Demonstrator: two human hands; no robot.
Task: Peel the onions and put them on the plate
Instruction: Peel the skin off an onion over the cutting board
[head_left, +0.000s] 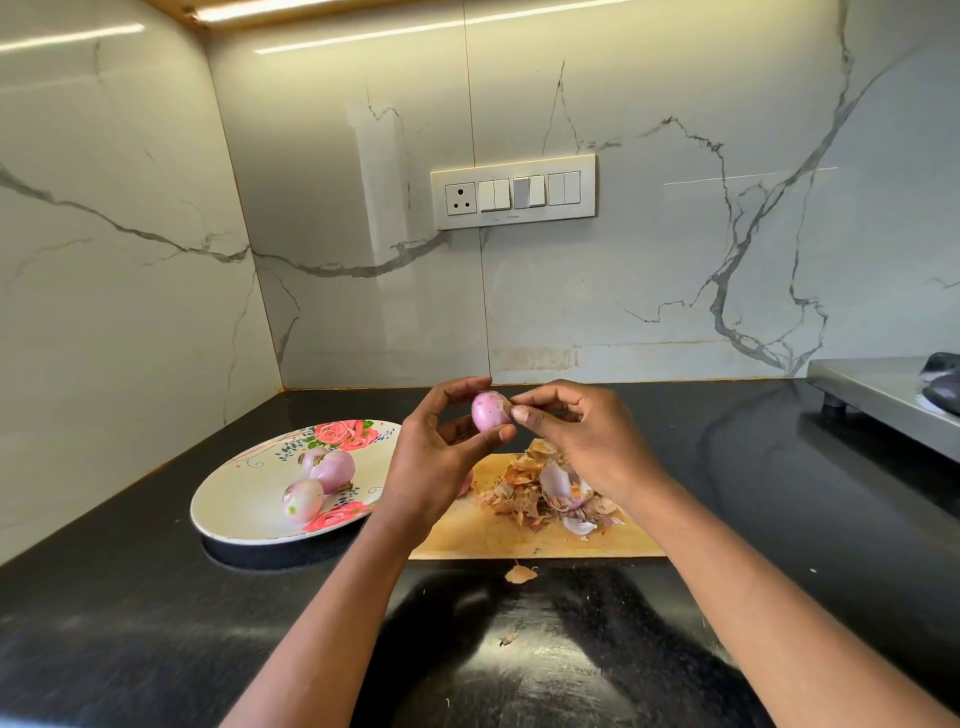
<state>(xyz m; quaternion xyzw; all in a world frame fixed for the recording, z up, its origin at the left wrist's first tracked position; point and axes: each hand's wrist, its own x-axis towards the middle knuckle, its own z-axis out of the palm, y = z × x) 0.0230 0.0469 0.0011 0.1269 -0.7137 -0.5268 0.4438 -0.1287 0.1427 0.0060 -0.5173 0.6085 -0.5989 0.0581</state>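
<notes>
Onion (490, 411), pink and nearly bare of skin, is held up above the black tabletop (156, 597) between a person's two hands, in front of a marble-patterned wall. The left hand (441, 447) grips it, thumb under the bulb and fingers curled over the top. The right hand (571, 436) pinches a scrap of dry skin at the onion's right end between thumb and fingertips.

Two peeled onions (317, 480) already lie side by side, touching, on a white plate (234, 514) with a pink rose pattern, which sits on the tabletop to the left of the hands. Just right of the plate lies a wooden chopping board (519, 535), partly hidden by the left wrist; a heap of onion peels (550, 493), brown papery pieces mixed with pale purple ones, sits on it beneath the right hand. One stray peel (519, 573) rests on the tabletop just in front of the board's near edge.

On the wall behind, a white switch panel (513, 191) with a socket is mounted. At the far right edge, a steel stove (878, 395) stands on short legs on the tabletop, well apart from the board.
</notes>
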